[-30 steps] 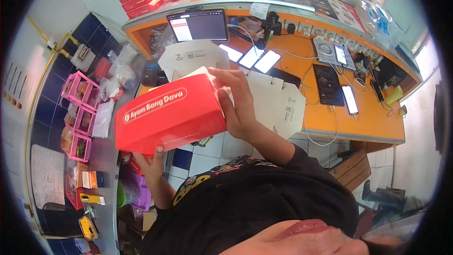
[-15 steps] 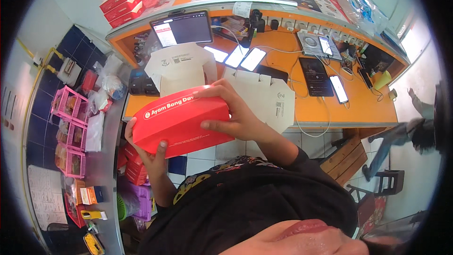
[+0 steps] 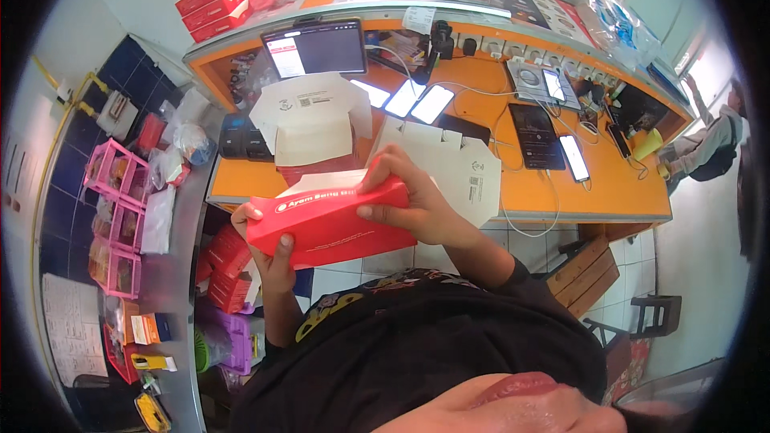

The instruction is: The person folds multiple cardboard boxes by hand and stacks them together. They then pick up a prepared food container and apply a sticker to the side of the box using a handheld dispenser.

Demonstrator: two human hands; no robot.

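Observation:
Both my hands hold a red cardboard food box (image 3: 341, 232) in front of me, above the counter's near edge. My left hand (image 3: 273, 252) grips its left end, thumb on the near side. At the right end my right hand (image 3: 413, 200) has its thumb on the near side and its fingers bent over the top edge. A pale inner surface shows along the box's far top edge. Behind it stands an open box (image 3: 313, 120) with its white inside showing. Beside that lies an unfolded white cardboard blank (image 3: 473, 180).
Several lit phones (image 3: 431, 104), a black tablet (image 3: 536, 132) and cables lie on the orange counter (image 3: 618, 196). A monitor (image 3: 315, 48) stands at the back, with stacked red boxes (image 3: 215, 4) on the shelf above. Pink baskets (image 3: 116, 216) are left; a person (image 3: 714, 144) stands at far right.
The box in my hands has moved slightly right and tipped, so its printed top looks narrower and a pale inside edge shows. At the right, the other person has moved farther back.

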